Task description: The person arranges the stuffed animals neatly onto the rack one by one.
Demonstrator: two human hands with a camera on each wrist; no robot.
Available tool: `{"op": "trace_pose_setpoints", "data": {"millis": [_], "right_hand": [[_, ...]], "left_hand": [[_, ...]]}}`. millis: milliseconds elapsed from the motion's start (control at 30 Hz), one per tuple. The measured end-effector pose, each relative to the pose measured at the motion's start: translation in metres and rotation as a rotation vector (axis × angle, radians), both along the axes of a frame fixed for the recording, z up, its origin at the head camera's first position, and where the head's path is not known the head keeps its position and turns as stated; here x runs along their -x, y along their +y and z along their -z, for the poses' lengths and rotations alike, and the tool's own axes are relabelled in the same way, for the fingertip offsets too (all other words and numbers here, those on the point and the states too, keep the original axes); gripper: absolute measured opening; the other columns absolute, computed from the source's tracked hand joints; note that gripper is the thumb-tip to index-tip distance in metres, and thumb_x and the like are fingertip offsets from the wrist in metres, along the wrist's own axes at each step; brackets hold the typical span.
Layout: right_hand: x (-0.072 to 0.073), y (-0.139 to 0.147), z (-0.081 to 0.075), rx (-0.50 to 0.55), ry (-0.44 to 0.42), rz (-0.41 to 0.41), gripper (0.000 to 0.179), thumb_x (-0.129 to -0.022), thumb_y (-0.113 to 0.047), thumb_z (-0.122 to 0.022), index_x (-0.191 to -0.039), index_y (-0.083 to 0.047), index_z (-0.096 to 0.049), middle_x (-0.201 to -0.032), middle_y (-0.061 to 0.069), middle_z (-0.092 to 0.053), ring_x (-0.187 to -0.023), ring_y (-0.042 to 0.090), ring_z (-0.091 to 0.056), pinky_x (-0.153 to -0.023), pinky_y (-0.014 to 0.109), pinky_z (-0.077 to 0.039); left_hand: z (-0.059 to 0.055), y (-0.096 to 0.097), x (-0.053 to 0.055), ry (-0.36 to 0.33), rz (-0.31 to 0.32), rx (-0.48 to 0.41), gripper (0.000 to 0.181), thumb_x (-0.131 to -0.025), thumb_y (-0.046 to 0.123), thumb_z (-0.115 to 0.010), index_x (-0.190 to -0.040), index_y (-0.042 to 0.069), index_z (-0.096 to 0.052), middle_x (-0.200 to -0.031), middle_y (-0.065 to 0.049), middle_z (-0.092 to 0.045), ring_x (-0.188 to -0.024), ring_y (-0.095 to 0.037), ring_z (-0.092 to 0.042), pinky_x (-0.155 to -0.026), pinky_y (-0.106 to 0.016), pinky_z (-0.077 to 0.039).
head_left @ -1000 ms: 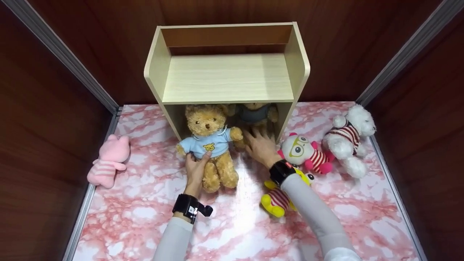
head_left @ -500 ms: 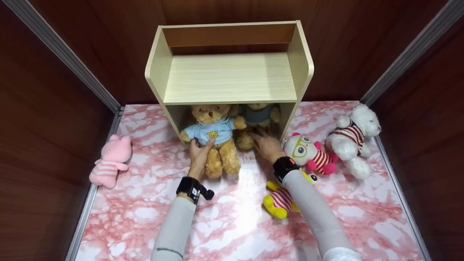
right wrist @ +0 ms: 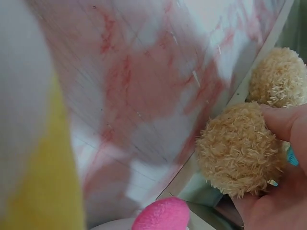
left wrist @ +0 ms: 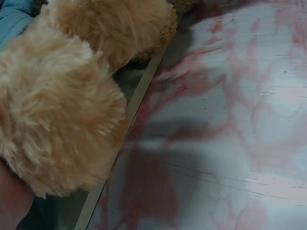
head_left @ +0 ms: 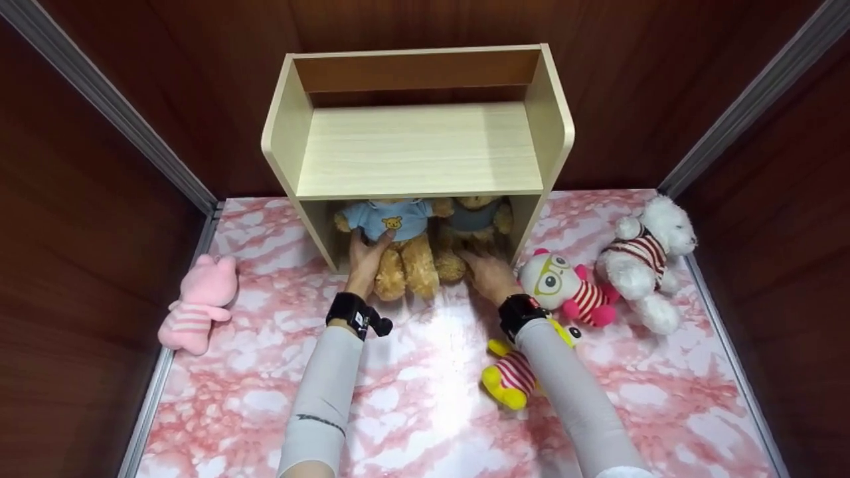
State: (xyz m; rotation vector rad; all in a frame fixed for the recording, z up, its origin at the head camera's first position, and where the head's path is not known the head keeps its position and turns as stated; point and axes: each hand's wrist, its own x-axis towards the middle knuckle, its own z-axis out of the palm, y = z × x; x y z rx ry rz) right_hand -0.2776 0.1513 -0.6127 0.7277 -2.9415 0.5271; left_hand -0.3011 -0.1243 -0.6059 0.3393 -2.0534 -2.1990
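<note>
In the head view, a tan teddy bear in a light blue hoodie (head_left: 406, 222) sits in the lower compartment of a pale wooden shelf (head_left: 418, 149). My left hand (head_left: 365, 262) grips its side, thumb over the front of the hoodie. The upper board hides most of its head, and its legs poke out past the front edge. To its right sits a second teddy bear in a dark grey-blue top (head_left: 475, 218). My right hand (head_left: 490, 273) holds that bear's lower leg; the right wrist view shows thumb and fingers around the furry foot (right wrist: 240, 148).
A pink plush toy (head_left: 199, 302) lies at the left. On the right are a panda-like plush with glasses (head_left: 561, 279), a white plush in a striped top (head_left: 641, 255) and a yellow plush (head_left: 514, 378) partly under my right forearm. Dark wood panels enclose the marbled surface (head_left: 412, 411).
My left hand has pushed the light blue bear back into the lower compartment, so its face has passed under the board. The right hand stays at the second bear's legs.
</note>
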Motion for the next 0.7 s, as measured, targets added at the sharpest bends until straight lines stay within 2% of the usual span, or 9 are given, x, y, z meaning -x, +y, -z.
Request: {"op": "trace_pose_setpoints", "data": {"millis": [100, 233, 333, 433, 633, 700], "right_hand": [[0.0, 0.0, 0.001, 0.009, 0.013, -0.012, 0.053, -0.095, -0.002, -0.072, -0.145, -0.01, -0.059, -0.148, 0.025, -0.053, -0.126, 0.05, -0.055, -0.103, 0.061, -0.048], [-0.001, 0.004, 0.001, 0.021, 0.018, -0.009, 0.056, -0.092, 0.0, -0.074, -0.145, -0.009, -0.059, -0.151, 0.025, -0.051, -0.129, 0.049, -0.054, -0.1, 0.061, -0.05], [-0.001, 0.006, 0.001, 0.025, 0.017, -0.001, 0.057, -0.092, 0.001, -0.074, -0.146, -0.009, -0.059, -0.152, 0.025, -0.05, -0.13, 0.049, -0.053, -0.099, 0.061, -0.051], [-0.001, 0.006, -0.001, 0.03, 0.009, -0.006, 0.054, -0.094, 0.0, -0.071, -0.146, -0.009, -0.058, -0.149, 0.024, -0.053, -0.124, 0.05, -0.057, -0.098, 0.061, -0.051], [-0.002, 0.003, 0.0, 0.036, -0.01, -0.003, 0.049, -0.096, -0.005, -0.07, -0.143, -0.01, -0.059, -0.138, 0.026, -0.06, -0.103, 0.05, -0.065, -0.088, 0.06, -0.056], [-0.002, 0.002, 0.003, 0.048, 0.0, 0.002, 0.047, -0.097, -0.005, -0.07, -0.142, -0.01, -0.06, -0.137, 0.027, -0.06, -0.102, 0.05, -0.065, -0.086, 0.061, -0.056]], "left_hand": [[0.0, 0.001, 0.007, 0.027, 0.004, -0.029, 0.086, -0.092, 0.022, -0.079, -0.157, -0.005, -0.029, -0.16, -0.026, -0.036, -0.149, -0.033, -0.035, -0.123, -0.034, -0.028], [0.0, 0.006, 0.016, 0.047, 0.029, -0.044, 0.074, -0.092, 0.02, -0.079, -0.15, -0.004, -0.038, -0.15, -0.022, -0.048, -0.14, -0.03, -0.046, -0.118, -0.033, -0.035], [-0.002, 0.01, 0.021, 0.048, 0.043, -0.023, 0.07, -0.092, 0.021, -0.079, -0.146, -0.004, -0.041, -0.145, -0.021, -0.051, -0.136, -0.028, -0.049, -0.116, -0.033, -0.037], [-0.004, 0.013, 0.026, 0.068, 0.049, -0.024, 0.067, -0.093, 0.02, -0.078, -0.145, -0.003, -0.042, -0.143, -0.02, -0.052, -0.135, -0.027, -0.049, -0.116, -0.034, -0.038], [-0.002, 0.018, 0.035, 0.091, 0.083, -0.097, 0.064, -0.098, 0.017, -0.072, -0.147, -0.004, -0.037, -0.147, -0.022, -0.047, -0.139, -0.029, -0.045, -0.118, -0.036, -0.035], [0.001, 0.021, 0.038, 0.096, 0.096, -0.049, 0.062, -0.099, 0.018, -0.07, -0.147, -0.004, -0.037, -0.145, -0.02, -0.047, -0.138, -0.028, -0.044, -0.118, -0.035, -0.034]]}}
